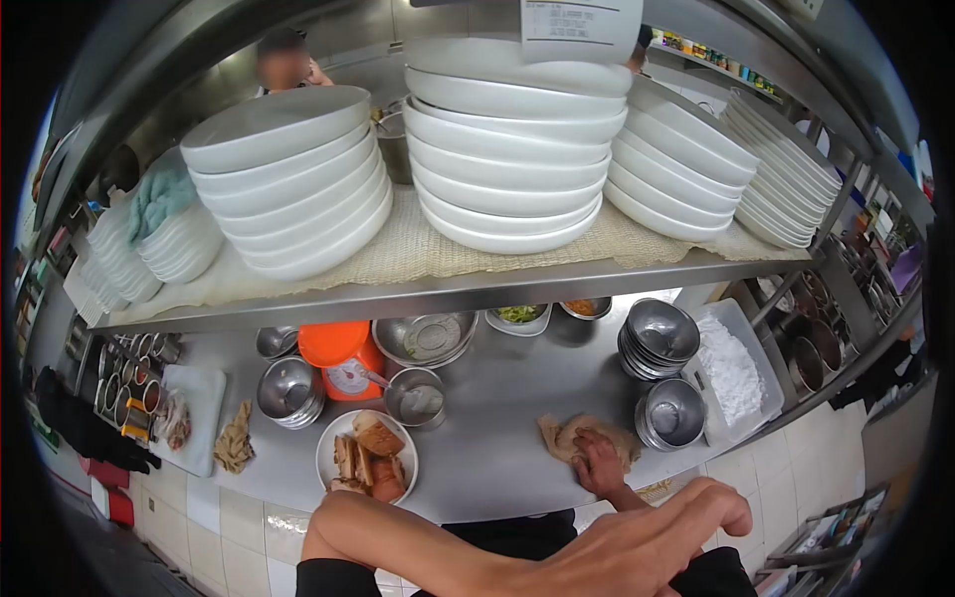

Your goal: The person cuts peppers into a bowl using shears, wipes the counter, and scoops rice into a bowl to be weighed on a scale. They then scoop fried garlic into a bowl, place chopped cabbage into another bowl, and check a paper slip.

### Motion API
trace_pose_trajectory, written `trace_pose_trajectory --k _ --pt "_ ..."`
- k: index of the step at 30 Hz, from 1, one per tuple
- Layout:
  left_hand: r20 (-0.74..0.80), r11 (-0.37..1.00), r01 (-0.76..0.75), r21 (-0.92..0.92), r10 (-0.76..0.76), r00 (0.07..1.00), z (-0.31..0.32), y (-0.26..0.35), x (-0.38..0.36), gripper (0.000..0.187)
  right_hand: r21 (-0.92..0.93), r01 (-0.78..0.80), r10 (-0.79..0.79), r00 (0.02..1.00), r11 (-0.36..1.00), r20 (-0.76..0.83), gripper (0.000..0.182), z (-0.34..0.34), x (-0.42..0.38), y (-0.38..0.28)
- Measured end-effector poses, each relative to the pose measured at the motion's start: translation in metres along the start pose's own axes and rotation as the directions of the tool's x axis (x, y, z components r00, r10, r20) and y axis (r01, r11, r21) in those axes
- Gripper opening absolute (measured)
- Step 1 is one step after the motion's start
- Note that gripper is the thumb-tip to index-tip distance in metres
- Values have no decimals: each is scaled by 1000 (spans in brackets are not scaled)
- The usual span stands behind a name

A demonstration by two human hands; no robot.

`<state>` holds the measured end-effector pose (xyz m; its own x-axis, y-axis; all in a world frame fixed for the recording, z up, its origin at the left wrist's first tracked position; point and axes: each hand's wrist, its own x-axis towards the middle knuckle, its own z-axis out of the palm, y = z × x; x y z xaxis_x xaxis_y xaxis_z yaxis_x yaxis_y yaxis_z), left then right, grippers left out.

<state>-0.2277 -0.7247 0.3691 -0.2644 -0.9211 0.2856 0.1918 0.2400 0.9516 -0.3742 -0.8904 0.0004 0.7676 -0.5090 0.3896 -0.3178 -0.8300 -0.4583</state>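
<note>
On the steel counter at the lower right, my right hand (599,464) presses on a crumpled brown cloth (562,438), with its fingers bent into the fabric. My left arm reaches across my body, and my left hand (686,522) is over my right forearm, nearer the camera. Its fingers curl downward, and whatever they may grip is hidden. Left of the cloth stands a white bowl (326,460) of bread pieces and browned chunks of food. Stacked metal bowls (672,413) stand just right of the cloth.
A shelf (448,291) with stacked white plates (512,164) crosses above the counter. Behind the bread bowl is an orange scale (333,345). A tub of white powder (731,373) stands at right, a cutting board (204,398) at left. A person (286,65) stands beyond the shelf.
</note>
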Motion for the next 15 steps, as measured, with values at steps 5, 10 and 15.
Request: trace_pose_trajectory --k 5,10,15 --pt "-85 977 -200 -69 194 977 -47 -32 -9 43 -152 -193 226 944 969 239 36 32 -20 32" --pt "-291 993 -83 -83 55 955 -78 -100 -53 37 -30 -37 38 999 999 36 35 1 -2 3" --pt "-422 943 333 -17 -309 853 -85 -206 -100 21 -28 -45 46 998 999 38 36 1 -4 5"
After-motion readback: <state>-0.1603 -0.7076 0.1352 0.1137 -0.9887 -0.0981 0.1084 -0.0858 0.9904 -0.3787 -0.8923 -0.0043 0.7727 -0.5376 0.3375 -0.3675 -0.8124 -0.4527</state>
